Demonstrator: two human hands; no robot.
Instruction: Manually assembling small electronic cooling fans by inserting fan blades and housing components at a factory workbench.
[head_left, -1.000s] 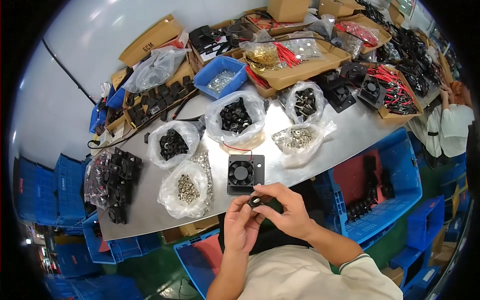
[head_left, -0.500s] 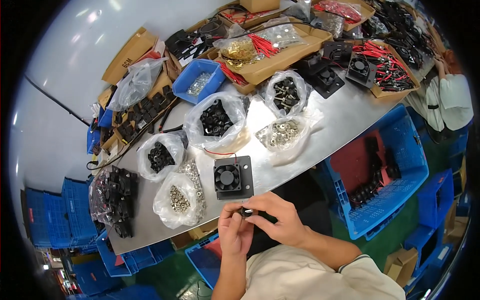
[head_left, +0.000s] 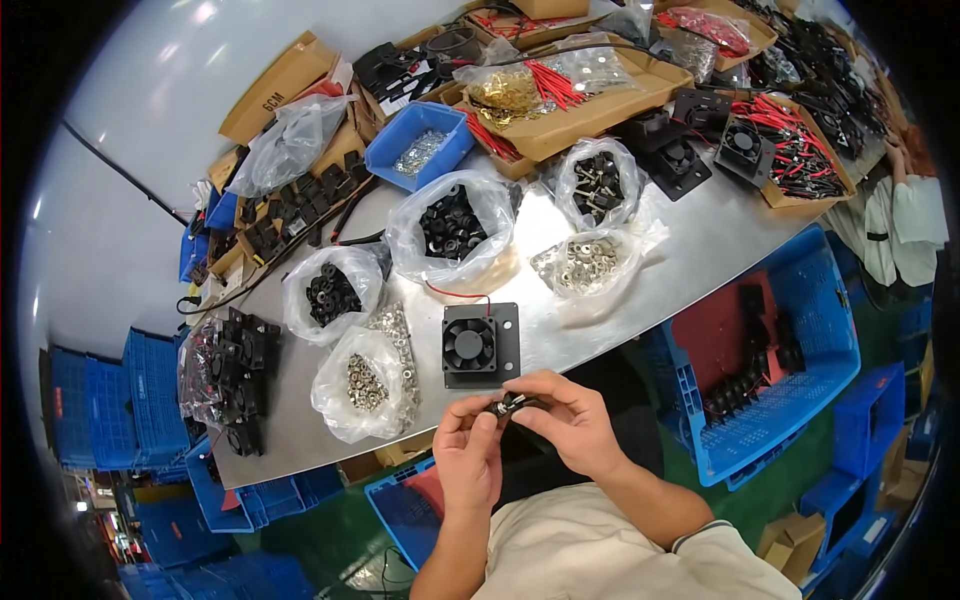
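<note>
Between the fingertips of both hands is a small black fitting with bright metal parts (head_left: pixel 510 404), just off the table's near edge. My left hand (head_left: pixel 468 460) pinches its left end, and my right hand (head_left: pixel 580 430) grips the right end; fingers partly cover it. Directly beyond them a black cooling fan (head_left: pixel 469 345) lies on a black mounting plate (head_left: pixel 509 372), a red wire rising from its top. Around it stand open plastic bags: black round parts (head_left: pixel 452 225), smaller black rings (head_left: pixel 333 292), metal nuts (head_left: pixel 367 385), silver washers (head_left: pixel 590 265) and black fittings with metal pins (head_left: pixel 600 188).
A blue bin of small metal pieces (head_left: pixel 420 150) and cardboard boxes of red leads (head_left: pixel 805 150) line the table's far side. Black fans (head_left: pixel 240 370) are heaped at left. A blue crate (head_left: pixel 760 410) stands at right; another person's sleeve (head_left: pixel 918 215) shows far right.
The whole view has shifted slightly, moving the table items rightward. My fingers have turned the black fitting, and more of it now shows between my hands.
</note>
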